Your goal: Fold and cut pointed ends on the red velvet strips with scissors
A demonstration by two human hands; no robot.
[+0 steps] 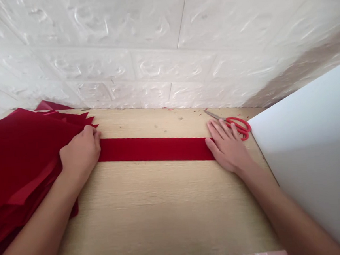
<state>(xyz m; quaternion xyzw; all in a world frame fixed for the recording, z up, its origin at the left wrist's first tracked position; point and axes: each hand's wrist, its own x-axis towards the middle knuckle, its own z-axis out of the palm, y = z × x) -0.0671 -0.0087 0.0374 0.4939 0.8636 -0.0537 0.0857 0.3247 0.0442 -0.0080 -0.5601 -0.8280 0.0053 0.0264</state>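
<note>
Pale wood-grain surface (165, 215), forearms coming in from the near edge. Red strip (154, 149) lay flat across the middle of it, running left to right between the two hands. Left hand (79, 153) sat curled, knuckles up, over the strip's left end; could not tell whether the fingers pinched it or only pressed. Right hand (227, 146) lay flat and open at the right end, fingers together, thumb along the cut edge. Judged the strip light, thin and soft, likely felt or flocked paper: limp if lifted by one end, prone to sag, so best taken at both ends or slid under a flat palm; matte nap probably gives grip rather than slip. Looks: deep crimson, even width, straight long edges, no visible crease. Stack of matching red sheets (18, 164) lay at the left, under the left wrist. Red-handled scissors (238, 126) lay just beyond the right fingertips, blades closed. White panel (316, 162) stood on the right. White embossed brick wall (162, 44) stood behind.
</note>
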